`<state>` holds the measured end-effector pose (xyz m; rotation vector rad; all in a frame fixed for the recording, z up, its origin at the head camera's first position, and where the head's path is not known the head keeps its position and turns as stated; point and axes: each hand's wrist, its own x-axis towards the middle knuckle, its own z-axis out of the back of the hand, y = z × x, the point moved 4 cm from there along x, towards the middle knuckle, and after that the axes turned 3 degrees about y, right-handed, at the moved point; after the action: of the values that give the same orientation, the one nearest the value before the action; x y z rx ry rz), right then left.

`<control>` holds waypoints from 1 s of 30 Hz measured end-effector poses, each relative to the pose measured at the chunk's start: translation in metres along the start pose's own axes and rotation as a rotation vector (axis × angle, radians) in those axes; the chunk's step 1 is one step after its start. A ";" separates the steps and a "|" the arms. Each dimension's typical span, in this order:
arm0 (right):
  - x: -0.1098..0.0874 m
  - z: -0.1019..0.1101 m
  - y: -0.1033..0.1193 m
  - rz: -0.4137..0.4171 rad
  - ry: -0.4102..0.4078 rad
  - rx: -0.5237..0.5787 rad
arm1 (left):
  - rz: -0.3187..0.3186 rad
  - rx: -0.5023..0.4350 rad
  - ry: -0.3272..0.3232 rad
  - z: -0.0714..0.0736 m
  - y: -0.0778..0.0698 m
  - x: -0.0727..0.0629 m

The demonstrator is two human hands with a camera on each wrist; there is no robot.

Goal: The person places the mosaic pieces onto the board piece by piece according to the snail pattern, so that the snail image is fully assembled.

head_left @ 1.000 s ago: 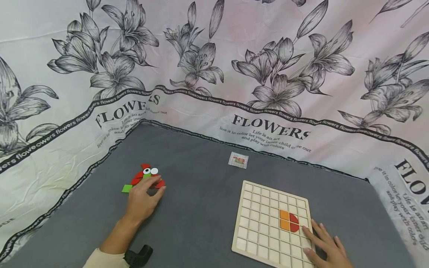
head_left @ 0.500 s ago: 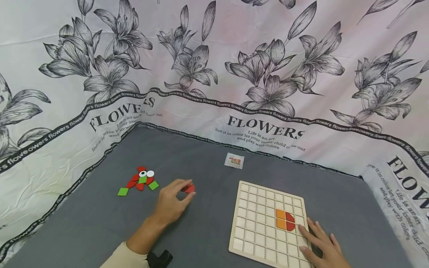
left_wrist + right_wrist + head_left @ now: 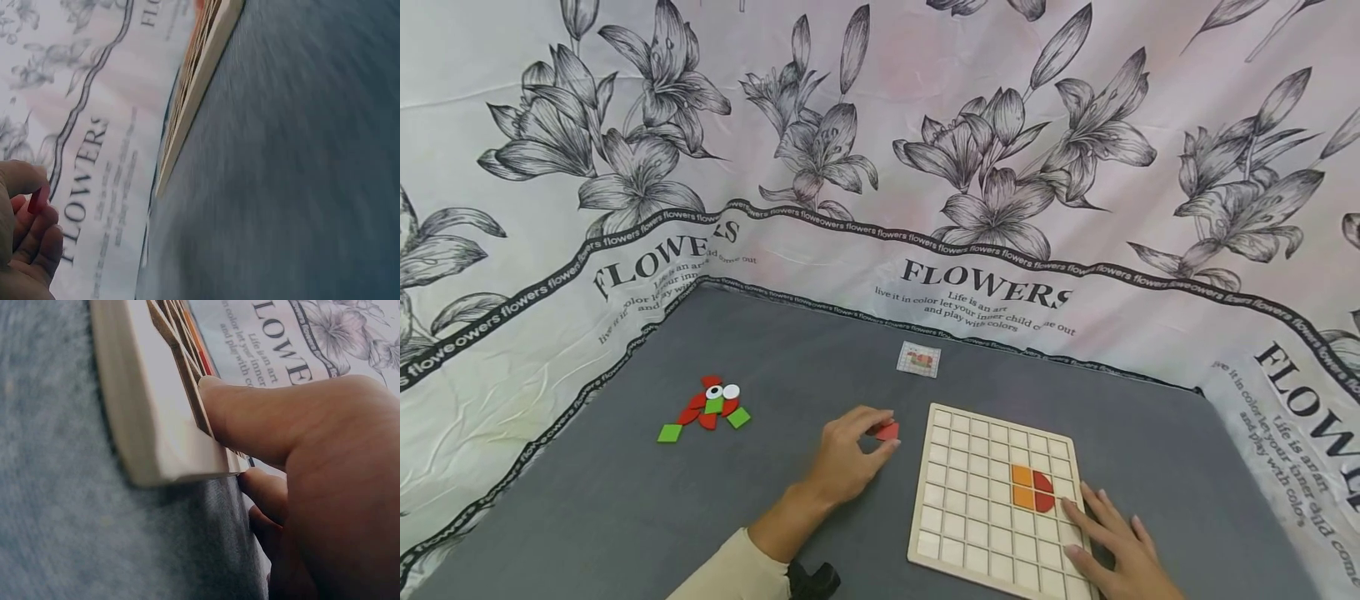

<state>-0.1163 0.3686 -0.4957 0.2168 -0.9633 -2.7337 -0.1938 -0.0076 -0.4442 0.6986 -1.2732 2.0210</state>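
My left hand (image 3: pixel 842 458) pinches a small red tile (image 3: pixel 888 431) between thumb and fingers, just left of the wooden grid board (image 3: pixel 934 517). In the left wrist view, the red tile (image 3: pixel 39 199) shows edge-on at the fingertips. Two orange square tiles (image 3: pixel 1022 487) sit in the board's cells, with two red quarter-round tiles (image 3: pixel 1043 492) against their right side. My right hand (image 3: pixel 1116 542) rests on the board's right edge with fingers spread. In the right wrist view, its thumb (image 3: pixel 250 415) lies on the board's rim (image 3: pixel 131 406).
A loose cluster of red tiles (image 3: pixel 691 415), green squares (image 3: pixel 669 433) and white discs (image 3: pixel 732 391), one bearing a black dot, lies at the left. Behind the board lies a small picture card (image 3: pixel 917 360). Flower-printed cloth (image 3: pixel 880 250) walls the grey table's back and sides.
My left hand has left the tile cluster and moved right towards the board, carrying the red tile. My right hand stays at the board's edge. The head view has shifted slightly.
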 end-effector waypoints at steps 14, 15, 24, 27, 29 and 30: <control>0.000 0.001 0.004 0.026 -0.020 -0.042 | 0.011 -0.117 0.074 -0.065 -0.016 0.017; 0.000 0.001 0.005 0.023 -0.020 -0.040 | 0.013 -0.121 0.083 -0.069 -0.017 0.019; -0.003 0.000 0.003 0.037 -0.042 -0.031 | 0.022 -0.135 0.161 -0.099 -0.026 0.027; -0.004 0.000 0.003 0.054 -0.063 -0.040 | 0.035 -0.133 0.188 -0.108 -0.028 0.027; -0.004 0.000 0.003 0.051 -0.068 -0.043 | 0.039 -0.130 0.207 -0.114 -0.029 0.027; -0.005 0.000 0.003 0.048 -0.070 -0.044 | 0.043 -0.129 0.216 -0.117 -0.030 0.028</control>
<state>-0.1113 0.3673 -0.4931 0.0894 -0.9129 -2.7320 -0.2007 0.1154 -0.4524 0.3836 -1.2856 1.9680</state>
